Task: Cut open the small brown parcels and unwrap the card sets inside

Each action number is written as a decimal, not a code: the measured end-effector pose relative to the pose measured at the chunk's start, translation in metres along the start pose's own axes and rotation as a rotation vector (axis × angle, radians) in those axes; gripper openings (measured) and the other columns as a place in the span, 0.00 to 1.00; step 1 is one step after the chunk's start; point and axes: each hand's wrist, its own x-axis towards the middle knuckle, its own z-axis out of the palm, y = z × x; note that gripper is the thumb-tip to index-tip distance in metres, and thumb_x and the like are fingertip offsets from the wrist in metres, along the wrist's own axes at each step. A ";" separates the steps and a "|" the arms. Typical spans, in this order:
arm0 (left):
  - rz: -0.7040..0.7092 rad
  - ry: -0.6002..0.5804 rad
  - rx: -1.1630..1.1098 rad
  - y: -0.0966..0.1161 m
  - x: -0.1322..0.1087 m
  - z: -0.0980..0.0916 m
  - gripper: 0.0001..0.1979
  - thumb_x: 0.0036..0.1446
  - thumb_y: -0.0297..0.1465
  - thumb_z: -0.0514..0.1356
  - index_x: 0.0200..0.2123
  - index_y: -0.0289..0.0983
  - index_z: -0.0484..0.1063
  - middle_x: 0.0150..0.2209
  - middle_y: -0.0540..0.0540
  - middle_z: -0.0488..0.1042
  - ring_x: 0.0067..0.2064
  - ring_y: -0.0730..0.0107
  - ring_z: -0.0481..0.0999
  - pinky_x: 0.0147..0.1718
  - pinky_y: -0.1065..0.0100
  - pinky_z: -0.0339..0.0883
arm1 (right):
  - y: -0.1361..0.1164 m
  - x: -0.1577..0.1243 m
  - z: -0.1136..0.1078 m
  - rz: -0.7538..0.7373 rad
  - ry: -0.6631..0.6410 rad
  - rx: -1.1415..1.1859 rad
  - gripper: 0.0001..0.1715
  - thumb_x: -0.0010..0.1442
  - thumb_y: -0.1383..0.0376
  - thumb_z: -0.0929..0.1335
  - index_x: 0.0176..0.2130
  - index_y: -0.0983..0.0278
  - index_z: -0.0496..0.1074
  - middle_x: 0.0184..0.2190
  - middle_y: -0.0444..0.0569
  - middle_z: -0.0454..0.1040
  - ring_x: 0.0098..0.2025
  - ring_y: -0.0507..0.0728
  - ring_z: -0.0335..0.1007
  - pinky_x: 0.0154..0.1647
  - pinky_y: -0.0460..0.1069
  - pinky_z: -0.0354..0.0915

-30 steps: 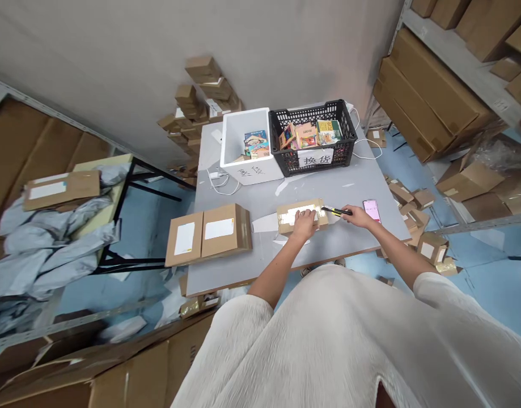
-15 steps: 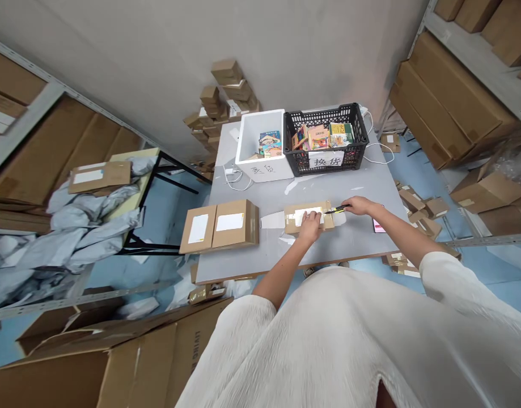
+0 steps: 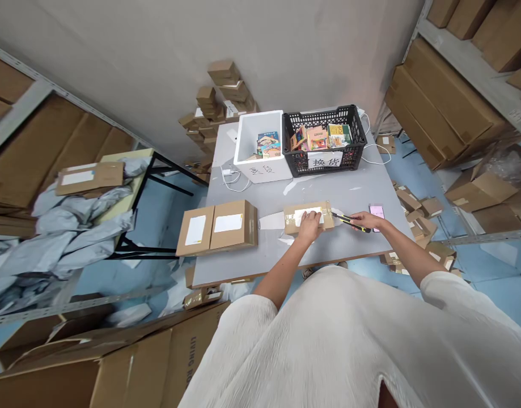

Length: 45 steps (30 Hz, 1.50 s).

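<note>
A small brown cardboard box [image 3: 290,222] with a white label and clear tape lies on the grey table [image 3: 269,195]. My left hand [image 3: 310,225] rests on top of it, fingers laid out across the label. In my right hand [image 3: 364,220], to the right of the box, is a black and yellow utility knife [image 3: 348,220]. Its tip points left, at the box's right end; whether it touches the cardboard I cannot tell. Beside my right hand lies a phone [image 3: 376,211] with a pink screen.
Two labelled cartons [image 3: 217,226] stand at the table's left. Behind are a white foam box [image 3: 248,139] and a black crate [image 3: 291,161], both holding books. Boxes are piled by the wall. Grey parcels [image 3: 73,232] fill the left side, and a large carton [image 3: 145,362] stands near me.
My right hand has drawn back to the right and slightly toward me with the knife, uncovering more of the phone. My left hand has stayed on the box.
</note>
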 end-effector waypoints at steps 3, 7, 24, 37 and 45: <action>0.014 0.015 0.001 0.001 -0.003 0.001 0.34 0.62 0.38 0.71 0.68 0.43 0.68 0.63 0.37 0.72 0.61 0.48 0.78 0.77 0.45 0.50 | 0.005 -0.003 0.005 0.007 0.024 0.012 0.39 0.57 0.35 0.76 0.51 0.62 0.84 0.32 0.46 0.79 0.34 0.56 0.74 0.34 0.48 0.66; 0.023 0.028 0.013 0.003 -0.006 -0.001 0.33 0.63 0.38 0.70 0.69 0.42 0.67 0.64 0.37 0.72 0.62 0.47 0.77 0.77 0.44 0.48 | 0.007 0.004 0.014 0.005 0.090 -0.004 0.34 0.58 0.37 0.76 0.48 0.61 0.84 0.29 0.45 0.77 0.32 0.55 0.74 0.31 0.47 0.65; 0.069 0.082 0.007 0.007 -0.012 0.001 0.31 0.65 0.37 0.70 0.68 0.44 0.67 0.60 0.39 0.72 0.63 0.46 0.76 0.78 0.39 0.43 | -0.003 0.002 0.028 0.007 0.171 -0.033 0.29 0.60 0.39 0.75 0.41 0.60 0.80 0.28 0.45 0.78 0.31 0.54 0.73 0.30 0.46 0.67; 0.026 0.147 -0.044 -0.009 0.015 -0.018 0.29 0.71 0.28 0.55 0.73 0.42 0.62 0.71 0.34 0.67 0.68 0.48 0.72 0.70 0.49 0.61 | -0.010 -0.024 0.037 0.028 0.456 -0.131 0.24 0.73 0.46 0.68 0.57 0.59 0.76 0.39 0.50 0.85 0.37 0.58 0.80 0.36 0.49 0.73; -0.015 0.093 -0.052 -0.020 0.031 -0.016 0.35 0.65 0.26 0.60 0.74 0.44 0.61 0.73 0.33 0.66 0.76 0.44 0.61 0.74 0.38 0.50 | -0.008 -0.017 0.049 -0.074 0.488 -0.735 0.28 0.75 0.51 0.67 0.67 0.55 0.78 0.51 0.58 0.81 0.54 0.68 0.76 0.58 0.58 0.69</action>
